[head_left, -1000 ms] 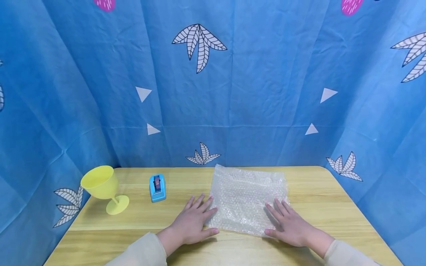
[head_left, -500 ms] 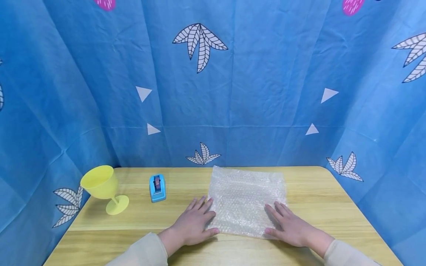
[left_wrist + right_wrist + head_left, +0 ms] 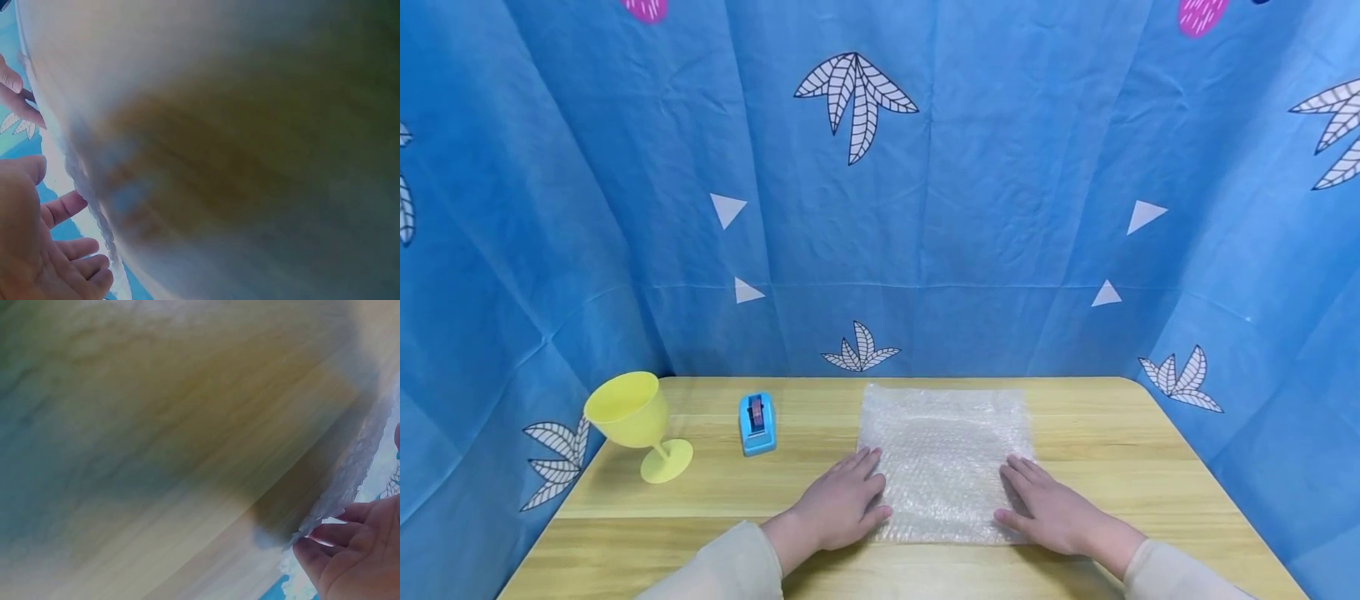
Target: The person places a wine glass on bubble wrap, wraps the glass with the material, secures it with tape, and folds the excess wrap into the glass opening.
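A square sheet of clear bubble wrap (image 3: 943,458) lies flat on the wooden table (image 3: 820,575) in the head view. At its left edge rests my left hand (image 3: 838,504), with fingers extended and touching the sheet's border. My right hand (image 3: 1052,508) lies on the near right part of the sheet, fingers extended too. In the left wrist view the left hand (image 3: 50,244) shows its palm side, fingertips by the wrap's edge. From the right wrist, the right hand's (image 3: 356,550) fingertips touch the edge of the bubble wrap (image 3: 340,494).
A yellow goblet (image 3: 628,412) stands at the table's far left. Beside it, to the right, is a blue tape dispenser (image 3: 757,423). A blue patterned curtain (image 3: 1000,167) encloses the back and both sides of the table.
The bubble wrap has turned slightly and shifted left and toward me, so its edges now lie straighter with the table. Both hands stay at its sides, with small finger movements.
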Demonstrator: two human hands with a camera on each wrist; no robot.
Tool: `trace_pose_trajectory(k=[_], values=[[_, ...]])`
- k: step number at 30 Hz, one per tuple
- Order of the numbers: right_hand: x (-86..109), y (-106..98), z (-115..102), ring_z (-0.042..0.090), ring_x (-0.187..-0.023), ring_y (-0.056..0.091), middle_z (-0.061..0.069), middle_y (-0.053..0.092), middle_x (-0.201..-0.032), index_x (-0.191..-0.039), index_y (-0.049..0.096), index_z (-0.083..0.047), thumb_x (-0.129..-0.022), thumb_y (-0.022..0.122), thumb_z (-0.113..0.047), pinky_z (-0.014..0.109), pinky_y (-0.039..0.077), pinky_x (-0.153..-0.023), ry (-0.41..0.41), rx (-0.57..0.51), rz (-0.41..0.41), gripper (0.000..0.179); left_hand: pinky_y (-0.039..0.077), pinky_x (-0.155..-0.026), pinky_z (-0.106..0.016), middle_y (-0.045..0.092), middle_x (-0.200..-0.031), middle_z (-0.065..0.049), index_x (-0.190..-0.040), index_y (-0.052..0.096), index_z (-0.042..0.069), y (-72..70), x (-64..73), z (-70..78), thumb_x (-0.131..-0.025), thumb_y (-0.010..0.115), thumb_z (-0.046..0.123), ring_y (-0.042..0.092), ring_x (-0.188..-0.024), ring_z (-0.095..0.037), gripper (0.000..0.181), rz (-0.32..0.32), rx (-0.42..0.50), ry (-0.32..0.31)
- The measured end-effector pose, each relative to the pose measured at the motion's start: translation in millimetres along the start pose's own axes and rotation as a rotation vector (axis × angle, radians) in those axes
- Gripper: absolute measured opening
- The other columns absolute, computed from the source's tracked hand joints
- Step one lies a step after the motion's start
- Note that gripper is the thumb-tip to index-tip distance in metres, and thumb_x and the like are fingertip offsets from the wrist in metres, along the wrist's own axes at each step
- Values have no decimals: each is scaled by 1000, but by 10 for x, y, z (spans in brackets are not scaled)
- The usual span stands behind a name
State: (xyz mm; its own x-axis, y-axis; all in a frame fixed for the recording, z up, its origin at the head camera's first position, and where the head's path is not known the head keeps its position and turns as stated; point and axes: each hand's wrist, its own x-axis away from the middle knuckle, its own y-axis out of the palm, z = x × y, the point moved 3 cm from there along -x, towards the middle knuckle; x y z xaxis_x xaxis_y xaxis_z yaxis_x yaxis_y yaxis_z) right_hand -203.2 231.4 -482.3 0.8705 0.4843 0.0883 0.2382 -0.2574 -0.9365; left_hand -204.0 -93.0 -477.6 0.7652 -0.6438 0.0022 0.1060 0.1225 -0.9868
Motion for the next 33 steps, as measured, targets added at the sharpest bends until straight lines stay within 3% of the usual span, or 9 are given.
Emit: trace_pose_trajectory(k=[6,17,22,25,29,33], values=[[-28,6,-28,48,-143,27,29,30,-156,-147,40,8,-96,56,-56,59,28,-115,-16,22,-4,83,35,-115,-48,43,-151,-21,-89,51,20,8,-4,-7,-103,49,46,38,-142,-37,30,-45,14,-12],[-80,12,-73,52,-138,33,31,35,-152,-143,44,9,-91,67,-51,61,31,-112,-80,39,33,83,41,-112,-44,46,-149,-19,-88,51,20,18,52,-65,-96,61,50,43,-139,-35,32,-83,-8,-30],[-98,3,-98,52,-138,33,31,36,-152,-143,45,9,-90,67,-52,61,31,-112,-85,38,33,84,38,-114,-43,47,-149,-16,-96,55,19,29,74,-100,-93,63,54,42,-140,-32,36,-89,7,-56],[-108,6,-112,53,-137,34,31,36,-151,-143,45,9,-89,68,-53,62,31,-112,-92,37,38,84,36,-115,-42,47,-149,-15,-115,59,13,23,91,-114,-92,65,54,42,-140,-31,48,-89,22,-62],[-123,28,-136,52,-137,35,31,37,-151,-143,45,8,-89,68,-54,61,32,-112,-97,46,37,85,36,-115,-42,45,-151,-15,-140,52,7,6,129,-137,-91,67,53,40,-141,-31,68,-102,54,-72],[-136,36,-174,53,-137,35,31,37,-151,-144,45,8,-89,68,-54,62,32,-112,-95,47,36,86,37,-114,-44,44,-152,-17,-141,54,6,-21,168,-161,-90,69,52,40,-141,-32,70,-103,76,-78]])
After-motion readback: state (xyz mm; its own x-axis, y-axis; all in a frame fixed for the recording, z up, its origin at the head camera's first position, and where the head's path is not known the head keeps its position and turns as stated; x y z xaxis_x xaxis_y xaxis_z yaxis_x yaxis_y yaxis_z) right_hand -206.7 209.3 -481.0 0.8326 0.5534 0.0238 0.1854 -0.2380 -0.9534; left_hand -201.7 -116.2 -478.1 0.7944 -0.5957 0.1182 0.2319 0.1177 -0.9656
